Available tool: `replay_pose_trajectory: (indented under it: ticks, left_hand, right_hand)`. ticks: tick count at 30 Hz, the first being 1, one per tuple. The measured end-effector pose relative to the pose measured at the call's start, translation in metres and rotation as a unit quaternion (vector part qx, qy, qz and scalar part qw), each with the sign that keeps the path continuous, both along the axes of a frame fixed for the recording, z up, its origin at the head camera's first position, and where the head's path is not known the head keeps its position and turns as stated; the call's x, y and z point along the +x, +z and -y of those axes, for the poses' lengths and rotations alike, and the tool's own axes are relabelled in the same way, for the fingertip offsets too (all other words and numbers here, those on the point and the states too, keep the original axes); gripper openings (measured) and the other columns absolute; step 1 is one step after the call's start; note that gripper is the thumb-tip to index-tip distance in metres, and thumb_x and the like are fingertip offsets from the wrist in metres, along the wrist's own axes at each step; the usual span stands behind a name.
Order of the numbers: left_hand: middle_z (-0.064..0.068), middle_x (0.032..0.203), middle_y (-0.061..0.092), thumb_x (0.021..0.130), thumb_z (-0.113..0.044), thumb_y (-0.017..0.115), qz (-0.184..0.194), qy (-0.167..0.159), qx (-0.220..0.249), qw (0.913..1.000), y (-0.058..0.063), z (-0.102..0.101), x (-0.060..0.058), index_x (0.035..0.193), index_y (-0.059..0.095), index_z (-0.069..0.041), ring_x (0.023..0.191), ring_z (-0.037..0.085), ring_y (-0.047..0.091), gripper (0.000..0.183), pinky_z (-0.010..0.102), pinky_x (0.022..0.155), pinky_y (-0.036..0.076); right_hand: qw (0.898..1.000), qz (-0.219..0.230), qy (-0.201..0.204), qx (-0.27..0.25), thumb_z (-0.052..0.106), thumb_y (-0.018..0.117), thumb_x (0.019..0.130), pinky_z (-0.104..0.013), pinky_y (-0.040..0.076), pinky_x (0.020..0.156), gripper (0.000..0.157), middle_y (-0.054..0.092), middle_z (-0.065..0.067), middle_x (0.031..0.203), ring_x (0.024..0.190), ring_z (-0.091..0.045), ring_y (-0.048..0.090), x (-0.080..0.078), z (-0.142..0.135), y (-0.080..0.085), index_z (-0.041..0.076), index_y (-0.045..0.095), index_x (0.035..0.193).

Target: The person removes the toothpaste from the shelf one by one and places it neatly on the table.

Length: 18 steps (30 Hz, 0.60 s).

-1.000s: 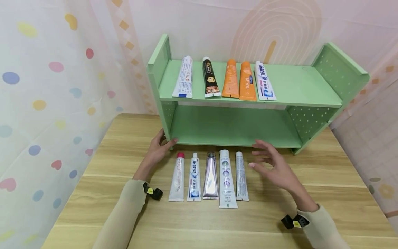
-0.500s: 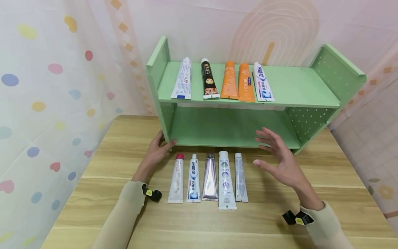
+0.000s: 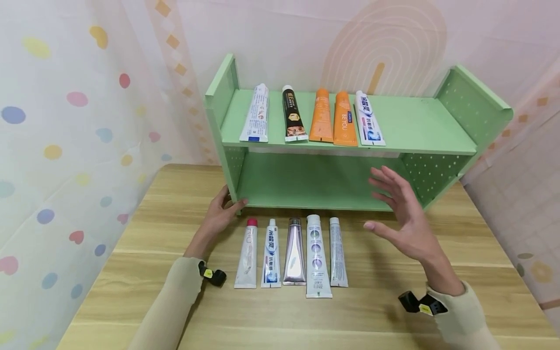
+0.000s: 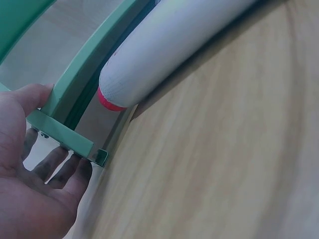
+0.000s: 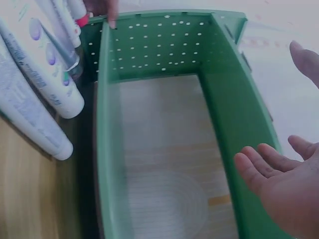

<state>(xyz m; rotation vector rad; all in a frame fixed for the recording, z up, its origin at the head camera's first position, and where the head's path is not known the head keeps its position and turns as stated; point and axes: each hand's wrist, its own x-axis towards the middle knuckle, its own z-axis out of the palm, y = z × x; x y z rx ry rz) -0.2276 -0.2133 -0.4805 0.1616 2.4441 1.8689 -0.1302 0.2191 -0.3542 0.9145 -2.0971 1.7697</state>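
A green two-tier shelf (image 3: 422, 121) stands on the wooden table. My left hand (image 3: 217, 214) grips the front lower corner of its left side panel, thumb in front and fingers behind, as the left wrist view shows. Spread-fingered, my right hand (image 3: 409, 226) hovers before the right part of the lower tier and holds nothing. Between the hands several tubes lie in a row on the table: a white tube with a red cap (image 3: 247, 257), a blue-and-white toothpaste tube (image 3: 271, 257), a silvery tube (image 3: 295, 257), a large white tube (image 3: 317, 272) and a slim pale tube (image 3: 338, 257).
On the upper tier lie a white tube (image 3: 257, 114), a black tube (image 3: 293, 116), two orange tubes (image 3: 322, 116) and a blue-and-white tube (image 3: 369, 119). A patterned curtain (image 3: 280, 39) hangs behind the shelf. Bare wood (image 3: 262, 321) runs along the table's front.
My right hand has moved right and up, away from the slim pale tube, with its fingers spreading. The left hand keeps its grip on the shelf. The whole scene has drifted slightly down in view.
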Motion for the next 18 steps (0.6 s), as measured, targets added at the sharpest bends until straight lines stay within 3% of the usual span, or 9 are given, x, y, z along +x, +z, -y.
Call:
replay_pose_trajectory:
  ticks: [13,18]
  left_hand:
    - [0.015,0.165,0.034,0.100,-0.030,0.068,0.000,-0.001,-0.002,1.0000,-0.003,0.000,0.000,0.164,0.023,-0.033,0.151,0.041,0.035,0.079,0.058,0.120,0.040]
    - [0.019,0.165,0.032,0.101,-0.024,0.066,0.009,-0.001,-0.004,1.0000,-0.001,0.001,-0.002,0.165,0.019,-0.026,0.152,0.043,0.033,0.080,0.058,0.121,0.038]
  right_hand:
    - [0.997,-0.045,0.033,-0.045,-0.021,0.078,0.073,-0.030,0.048,0.115,0.107,0.033,-0.031,0.160,0.145,-0.033,0.044,0.001,-0.005,0.031,-0.005,0.019,0.160]
    - [0.996,-0.048,0.044,-0.068,-0.021,0.077,0.075,-0.031,0.051,0.111,0.104,0.034,-0.031,0.159,0.142,-0.034,0.046,-0.002,-0.009,0.046,-0.003,0.019,0.160]
